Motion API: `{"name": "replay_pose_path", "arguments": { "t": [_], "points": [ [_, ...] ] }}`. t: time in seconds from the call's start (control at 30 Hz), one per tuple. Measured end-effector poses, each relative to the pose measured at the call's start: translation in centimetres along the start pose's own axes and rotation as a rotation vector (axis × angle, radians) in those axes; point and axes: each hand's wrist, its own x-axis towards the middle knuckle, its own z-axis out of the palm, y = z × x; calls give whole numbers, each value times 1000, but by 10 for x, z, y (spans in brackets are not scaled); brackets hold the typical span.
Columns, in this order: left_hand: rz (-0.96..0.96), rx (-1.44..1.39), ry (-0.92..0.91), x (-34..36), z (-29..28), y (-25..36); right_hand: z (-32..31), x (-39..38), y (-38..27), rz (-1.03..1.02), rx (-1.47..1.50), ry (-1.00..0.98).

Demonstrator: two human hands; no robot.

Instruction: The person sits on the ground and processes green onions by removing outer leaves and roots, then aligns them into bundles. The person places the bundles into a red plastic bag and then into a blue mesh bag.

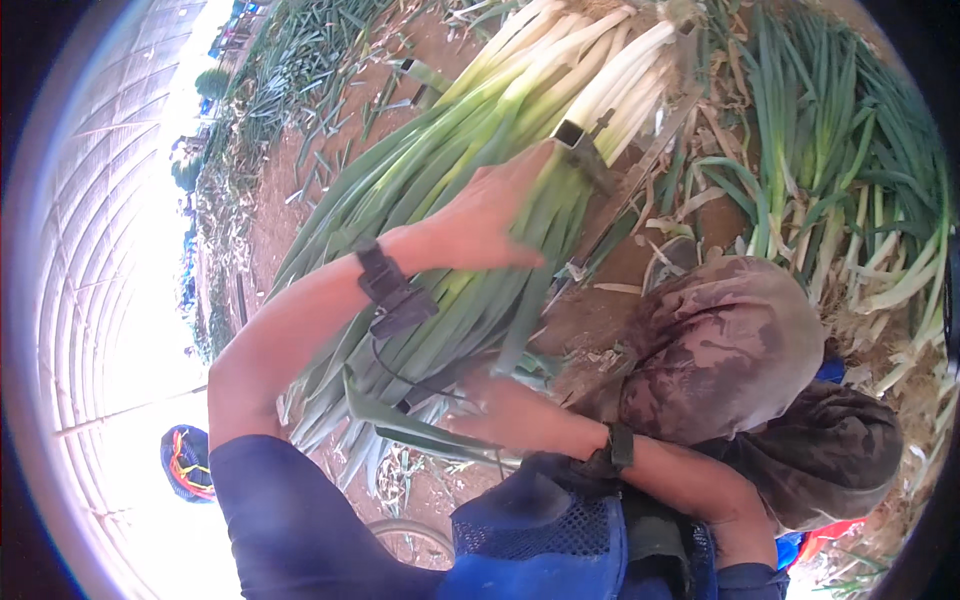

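A large bundle of long green onions point(430, 180), white stems at the top, lies slantwise on a dark metal frame with small square fittings point(567, 135). My left hand point(485, 215) reaches over the leaves, thumb and fingers apart, slightly blurred, a strapped device and cable on the wrist. My right hand point(505, 410) is lower, beside loose leaf ends point(410, 420) at the near end of the bundle; motion blur hides its fingers and whether it grips them.
More green onions point(800, 130) lie at the right, others in the upper left. Camouflage-covered knees point(720, 350) are at lower right. Bare soil point(270, 200) with leaf scraps surrounds the bundle. A plastic tunnel wall point(100, 220) curves along the left, near a dark blue object point(183, 462).
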Motion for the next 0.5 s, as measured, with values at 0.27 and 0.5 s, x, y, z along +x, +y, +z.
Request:
{"name": "replay_pose_path", "arguments": {
  "t": [0.27,0.5],
  "points": [
    [50,81,236,0,36,-5,48,3,2,-189,-189,-333],
    [73,82,257,4,37,-1,85,2,-28,-330,-285,-489]
  ]
}}
